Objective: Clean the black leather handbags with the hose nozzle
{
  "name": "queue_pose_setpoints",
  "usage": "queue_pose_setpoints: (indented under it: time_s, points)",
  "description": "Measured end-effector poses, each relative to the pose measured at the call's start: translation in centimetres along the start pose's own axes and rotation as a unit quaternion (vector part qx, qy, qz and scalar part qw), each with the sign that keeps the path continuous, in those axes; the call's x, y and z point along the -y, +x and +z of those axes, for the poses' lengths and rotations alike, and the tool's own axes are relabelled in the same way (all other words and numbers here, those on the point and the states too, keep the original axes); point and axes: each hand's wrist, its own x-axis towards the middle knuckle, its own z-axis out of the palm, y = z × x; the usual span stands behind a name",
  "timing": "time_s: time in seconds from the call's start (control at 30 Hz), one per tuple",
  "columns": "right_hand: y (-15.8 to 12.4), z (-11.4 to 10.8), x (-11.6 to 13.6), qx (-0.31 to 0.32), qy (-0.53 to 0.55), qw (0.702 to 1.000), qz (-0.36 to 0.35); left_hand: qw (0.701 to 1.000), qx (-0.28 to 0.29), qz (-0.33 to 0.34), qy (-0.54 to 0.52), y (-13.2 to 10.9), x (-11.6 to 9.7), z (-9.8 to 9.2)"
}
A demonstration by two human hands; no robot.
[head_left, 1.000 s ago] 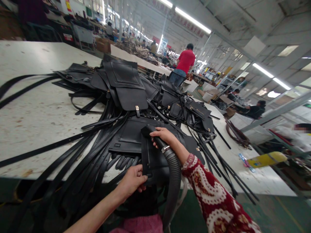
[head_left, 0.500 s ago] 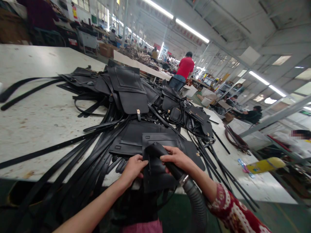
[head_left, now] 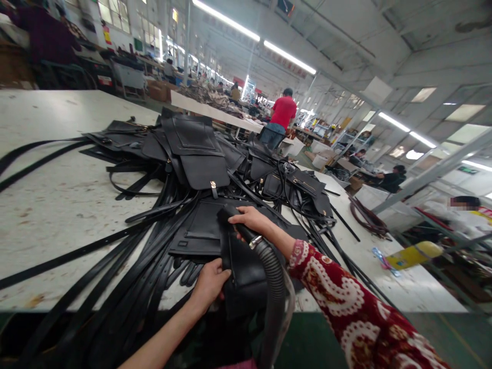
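Observation:
At the table's front edge lies a black leather bag panel [head_left: 246, 264], partly hanging over. My left hand [head_left: 210, 281] pinches its left edge between thumb and fingers. Above the panel my right hand [head_left: 251, 221] is wrapped round a black hose nozzle [head_left: 243, 231]. A metal clamp [head_left: 255, 241] joins the nozzle to a ribbed grey hose [head_left: 272, 271], which runs down past the table edge. The nozzle's mouth is near the panel's far edge; whether they touch I cannot tell. Another black bag piece [head_left: 198, 238] lies flat just behind.
A heap of black leather bags [head_left: 203, 154] fills the table's middle, with long black straps [head_left: 115, 256] trailing toward me. At right are a yellow bottle-shaped object [head_left: 413, 254] and a coil of brown straps [head_left: 367, 218]. A person in a red shirt [head_left: 283, 111] is farther back.
My right hand and the nozzle have moved up and left, toward the panel's far edge. My left hand still pinches the panel's left edge. The camera view has shifted slightly.

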Motion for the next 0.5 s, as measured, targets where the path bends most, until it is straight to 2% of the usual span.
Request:
queue_pose_setpoints:
  time_s: [0.1,0.17,0.23,0.3,0.37,0.43,0.5]
  points:
    - [-2.1,-1.1,-0.5,0.033,-0.019,0.999,0.018,1.0,0.001,0.003,-0.005,0.0,0.1,0.2]
    - [-2.7,-1.1,-1.4,0.046,-0.026,0.998,0.033,1.0,0.007,0.0,-0.006,-0.1,-0.2,0.4]
    - [-2.2,-0.2,-2.1,0.031,-0.025,0.999,0.031,1.0,0.015,-0.005,-0.011,-0.3,-0.8,0.5]
    - [-1.2,1.2,-2.5,-0.01,-0.02,1.0,0.007,1.0,0.026,-0.006,-0.013,-0.8,-1.8,0.1]
    - [-0.4,2.7,-2.5,-0.063,-0.011,0.998,-0.028,0.999,0.034,0.002,0.01,-1.3,-2.7,-1.2]
    - [-0.6,3.5,-2.5,-0.107,0.003,0.992,-0.06,0.998,0.023,0.015,0.058,-1.8,-3.1,-3.6]
    - [-2.1,3.3,-3.1,-0.132,0.021,0.987,-0.083,0.991,-0.033,0.025,0.127,-2.0,-3.1,-6.7]
